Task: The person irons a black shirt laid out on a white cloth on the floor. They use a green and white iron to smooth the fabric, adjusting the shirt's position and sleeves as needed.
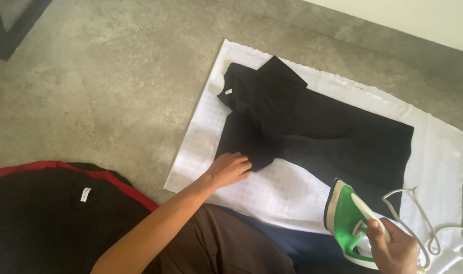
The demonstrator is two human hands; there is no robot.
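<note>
**Black shirt on white cloth, iron held upright**

A black T-shirt point(312, 132) of soft, matt fabric lies flat on a white cloth point(272, 195), which has a faint square pattern and a slightly frayed edge. The cloth is spread on a grey, mottled concrete floor point(104, 96). The shirt's collar points to 10 o'clock, and a small white rectangular label point(228, 92) sits inside the neck.

The left hand point(230, 169) rests on the lower sleeve of the shirt, fingers bent and pressing the fabric; it grips nothing that I can see.

At 5 o'clock, the right hand point(394, 248) is closed around the white handle of an iron point(349, 223). The iron has a glossy green and white plastic body and is tilted up, just beside the hem of the shirt. Its white cord point(424, 223) makes loose loops at 4 o'clock.

At 8 o'clock lies another dark garment point(43, 218) with a red edge and a small white label point(85, 194) at its neck.
</note>
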